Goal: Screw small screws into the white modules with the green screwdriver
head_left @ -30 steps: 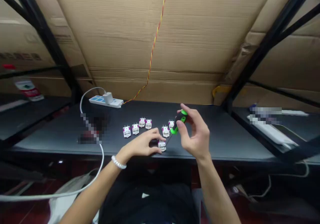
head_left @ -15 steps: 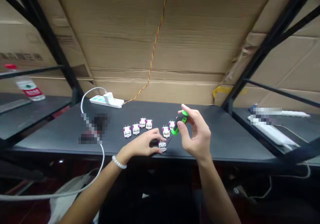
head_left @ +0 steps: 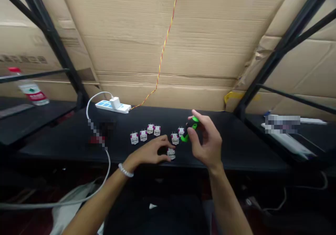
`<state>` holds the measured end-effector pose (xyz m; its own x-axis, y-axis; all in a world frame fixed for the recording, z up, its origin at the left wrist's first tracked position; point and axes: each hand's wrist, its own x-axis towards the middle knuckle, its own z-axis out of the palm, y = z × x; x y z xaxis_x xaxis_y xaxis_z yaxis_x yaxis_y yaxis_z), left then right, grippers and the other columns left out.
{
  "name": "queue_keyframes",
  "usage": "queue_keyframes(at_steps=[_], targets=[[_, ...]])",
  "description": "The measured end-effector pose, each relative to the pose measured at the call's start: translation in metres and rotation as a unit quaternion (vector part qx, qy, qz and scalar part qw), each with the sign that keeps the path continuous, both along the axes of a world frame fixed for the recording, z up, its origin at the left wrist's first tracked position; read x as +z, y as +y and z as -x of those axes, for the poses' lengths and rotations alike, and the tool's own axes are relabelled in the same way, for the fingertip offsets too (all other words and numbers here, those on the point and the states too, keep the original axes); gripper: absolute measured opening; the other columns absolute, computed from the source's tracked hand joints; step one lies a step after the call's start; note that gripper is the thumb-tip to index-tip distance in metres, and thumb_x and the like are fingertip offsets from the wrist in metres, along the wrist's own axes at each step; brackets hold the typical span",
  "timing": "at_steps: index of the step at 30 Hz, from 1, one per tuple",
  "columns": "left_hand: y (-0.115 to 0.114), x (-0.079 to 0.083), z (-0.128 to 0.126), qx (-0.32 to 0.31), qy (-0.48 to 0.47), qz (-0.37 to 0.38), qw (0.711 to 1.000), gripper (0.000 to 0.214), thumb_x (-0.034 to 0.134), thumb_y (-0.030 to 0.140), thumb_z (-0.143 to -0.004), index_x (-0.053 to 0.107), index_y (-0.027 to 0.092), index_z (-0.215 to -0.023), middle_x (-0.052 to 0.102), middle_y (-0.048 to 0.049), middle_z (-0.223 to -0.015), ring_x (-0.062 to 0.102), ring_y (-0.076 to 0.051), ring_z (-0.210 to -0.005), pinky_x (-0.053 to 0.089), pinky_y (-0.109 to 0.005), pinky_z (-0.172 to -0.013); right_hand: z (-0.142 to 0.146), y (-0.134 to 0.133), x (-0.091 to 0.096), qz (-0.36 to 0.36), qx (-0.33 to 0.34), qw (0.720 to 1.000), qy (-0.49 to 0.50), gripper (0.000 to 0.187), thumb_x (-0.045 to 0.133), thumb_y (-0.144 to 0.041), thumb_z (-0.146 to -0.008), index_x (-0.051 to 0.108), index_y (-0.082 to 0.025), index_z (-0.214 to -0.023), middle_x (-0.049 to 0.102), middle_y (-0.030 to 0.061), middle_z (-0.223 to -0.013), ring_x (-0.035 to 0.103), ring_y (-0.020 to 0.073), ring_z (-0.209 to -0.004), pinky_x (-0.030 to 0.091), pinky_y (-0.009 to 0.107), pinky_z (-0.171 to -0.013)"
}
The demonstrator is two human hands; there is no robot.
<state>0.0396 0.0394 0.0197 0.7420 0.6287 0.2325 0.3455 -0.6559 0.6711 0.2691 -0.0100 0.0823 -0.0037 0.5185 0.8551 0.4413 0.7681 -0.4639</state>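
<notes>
- The right hand (head_left: 207, 141) holds a screwdriver (head_left: 191, 127) in a narrow grip, with the thumb and fingers closed around its green-and-black handle; the tool is raised above the black table (head_left: 225, 154).
- The screwdriver's shaft is hidden or too thin to make out.
- The left hand (head_left: 149, 152) is arched low over the table in a loose, half-curled shape, its fingertips (head_left: 168, 146) just beside 1 of the 7 small white-and-purple modules (head_left: 170, 154). I cannot tell whether the hand grips that module or only touches it.
- The other 6 modules lie in 2 loose groups behind the hands: 4 to the left and 2 just beside the screwdriver.
- A white beaded bracelet (head_left: 125, 170) circles the left wrist.
- Behind the modules, a white power strip (head_left: 112, 106) lies on the table with a white charger (head_left: 114, 103) plugged in; its white cable (head_left: 108, 161) runs down past the table's front edge.
- A twisted red-and-yellow wire (head_left: 163, 56) runs up a cardboard wall (head_left: 199, 35) behind the table.
- A blurred patch (head_left: 98, 134) hides an object left of the modules.
- A plastic bottle with a red cap (head_left: 29, 88) stands on a shelf to the far left.
</notes>
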Motion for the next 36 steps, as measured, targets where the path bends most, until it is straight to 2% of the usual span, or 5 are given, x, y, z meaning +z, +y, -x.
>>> queue_keyframes(at_steps=[11,36], targets=[[0.0001,0.0004,-0.0002,0.002,0.006,0.002,1.000,0.039,0.082,0.040,-0.090,0.074,0.024,-0.125,0.062,-0.0060,-0.112,0.064,-0.024,-0.103,0.052,-0.038,-0.098,0.0002,0.0014,-0.0012,-0.001,-0.010,1.000,-0.014,0.053,0.063,-0.019,-0.097,0.060,-0.027,-0.149,0.069,0.0096,-0.117,0.070,0.0248,-0.103,0.063,0.043,-0.087],[0.0007,0.0000,-0.0004,0.004,0.007,-0.002,1.000,0.038,0.083,0.037,-0.090,0.074,0.023,-0.124,0.062,-0.0059,-0.113,0.064,-0.023,-0.103,0.051,-0.037,-0.099,-0.0011,0.0008,-0.0028,-0.007,0.014,1.000,-0.018,0.055,0.061,-0.017,-0.098,0.057,-0.027,-0.153,0.069,0.0110,-0.122,0.070,0.0264,-0.109,0.063,0.044,-0.091]])
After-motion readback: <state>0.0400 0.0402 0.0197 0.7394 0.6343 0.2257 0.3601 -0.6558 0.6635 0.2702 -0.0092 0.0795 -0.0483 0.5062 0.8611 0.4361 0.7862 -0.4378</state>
